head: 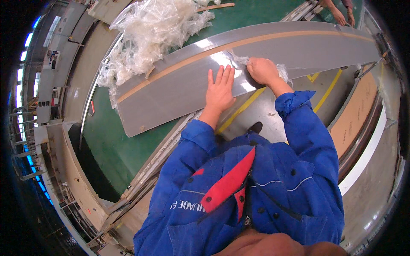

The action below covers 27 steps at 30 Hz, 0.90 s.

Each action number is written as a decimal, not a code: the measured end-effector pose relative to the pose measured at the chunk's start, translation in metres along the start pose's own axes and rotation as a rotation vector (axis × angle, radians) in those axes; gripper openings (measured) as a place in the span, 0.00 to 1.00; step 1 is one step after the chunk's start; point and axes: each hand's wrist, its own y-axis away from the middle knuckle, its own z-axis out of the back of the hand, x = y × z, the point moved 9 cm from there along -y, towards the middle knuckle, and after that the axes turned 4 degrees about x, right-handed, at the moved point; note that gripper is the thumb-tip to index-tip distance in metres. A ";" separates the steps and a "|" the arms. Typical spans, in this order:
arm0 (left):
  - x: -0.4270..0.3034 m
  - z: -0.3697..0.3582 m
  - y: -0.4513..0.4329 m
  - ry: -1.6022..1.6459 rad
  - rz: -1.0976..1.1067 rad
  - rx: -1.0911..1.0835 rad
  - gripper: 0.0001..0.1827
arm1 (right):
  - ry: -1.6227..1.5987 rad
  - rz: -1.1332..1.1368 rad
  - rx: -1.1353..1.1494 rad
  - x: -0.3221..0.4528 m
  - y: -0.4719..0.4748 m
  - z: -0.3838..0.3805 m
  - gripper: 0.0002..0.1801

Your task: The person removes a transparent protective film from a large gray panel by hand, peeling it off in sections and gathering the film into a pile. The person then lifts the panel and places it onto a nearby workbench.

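Note:
A long grey panel (pixel 173 102) with a glossy stretch near its middle lies across the view before me. Along its length runs a tan strip (pixel 192 60). My left hand (pixel 220 89) rests flat on the panel, fingers spread and pointing away from me. To its right, my right hand (pixel 263 71) is clenched around crumpled clear plastic film (pixel 240 59). That film reaches from my fist to the panel's surface, and a loose tuft of it sticks out past my wrist. What lies under my right fist is hidden.
A heap of crumpled clear film (pixel 150 28) covers the panel's far left side. Another person's hands (pixel 342 17) touch the panel's far right end. Long rails (pixel 163 150) lie on the left, over a green surface (pixel 128 153). Brown cardboard-faced panels (pixel 355 112) stand at right.

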 end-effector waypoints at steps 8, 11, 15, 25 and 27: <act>0.005 -0.002 0.002 0.072 0.008 0.045 0.62 | -0.200 0.213 0.305 0.112 0.134 -0.065 0.18; 0.005 0.009 0.002 0.271 0.013 0.011 0.66 | -0.330 0.104 0.363 0.089 0.190 -0.077 0.20; -0.006 0.023 -0.018 0.311 -0.029 -0.102 0.56 | -0.522 -0.310 0.131 -0.004 0.231 -0.070 0.23; -0.080 -0.004 -0.124 0.137 -0.246 -0.043 0.15 | -0.862 -0.628 -0.181 -0.152 0.240 -0.064 0.24; -0.092 -0.007 -0.136 0.086 -0.277 0.029 0.10 | -0.855 -0.606 -0.176 -0.169 0.231 -0.057 0.25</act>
